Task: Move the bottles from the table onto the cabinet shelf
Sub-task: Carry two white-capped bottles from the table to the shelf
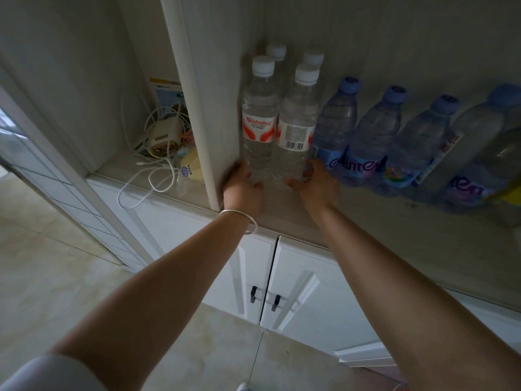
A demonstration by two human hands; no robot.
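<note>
Clear plastic bottles stand upright on the cabinet shelf (282, 218). The left hand (244, 190) grips the left front bottle (258, 122) at its base; the right hand (315, 184) grips the right front bottle (296, 128) likewise, probably for steady placement against the rear pair.

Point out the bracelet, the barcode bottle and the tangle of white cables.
bracelet (244, 220), head view, on the band across the wrist
barcode bottle (296, 134), head view, on its label
white cables (158, 136), head view, middle of the tangle

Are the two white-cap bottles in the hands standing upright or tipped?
Upright: both front white-cap bottles stand on the shelf, caps up.
</note>
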